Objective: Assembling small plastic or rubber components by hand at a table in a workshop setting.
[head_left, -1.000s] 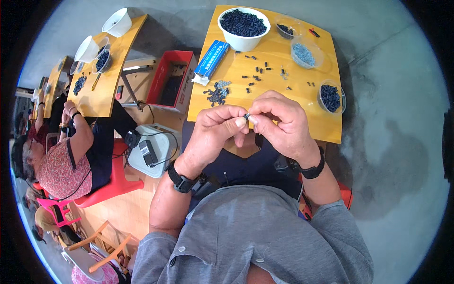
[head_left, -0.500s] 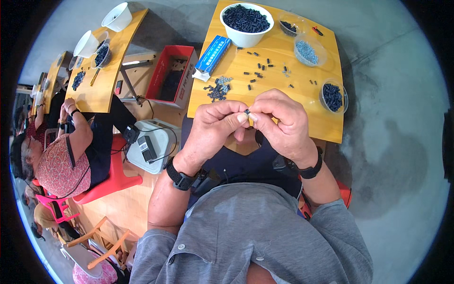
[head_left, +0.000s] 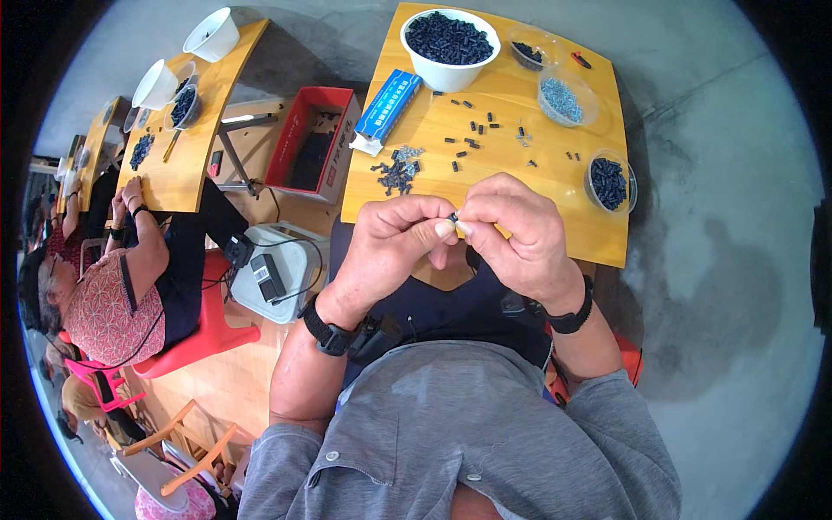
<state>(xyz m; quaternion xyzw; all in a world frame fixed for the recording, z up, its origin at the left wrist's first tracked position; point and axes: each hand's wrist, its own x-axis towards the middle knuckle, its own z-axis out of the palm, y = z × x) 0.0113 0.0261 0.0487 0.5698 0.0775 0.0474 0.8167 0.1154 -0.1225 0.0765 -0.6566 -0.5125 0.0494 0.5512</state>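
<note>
My left hand (head_left: 400, 234) and my right hand (head_left: 518, 224) meet over the table's near edge. Between the left thumb and forefinger is a small dark plastic piece (head_left: 453, 217), mostly hidden by the fingertips. The right thumb and forefinger pinch at the same piece from the other side; whether they hold a second tiny part cannot be seen. Just beyond my left hand lies a heap of small black parts (head_left: 397, 177), with a scatter of silvery screws (head_left: 407, 154) against it. Several loose black pieces (head_left: 472, 143) are strewn farther back on the yellow table (head_left: 555, 195).
A white bucket (head_left: 451, 76) full of black pieces stands at the back, beside a blue box (head_left: 387, 106). Clear tubs of screws (head_left: 561, 100) and black pieces (head_left: 608, 184) line the right side. On the left are a red carton (head_left: 341, 160), a grey stool (head_left: 256, 299) and a seated person (head_left: 117, 312).
Both hands have shifted slightly toward me in the picture, still pinched together around the small piece. The things on the table keep their places.
</note>
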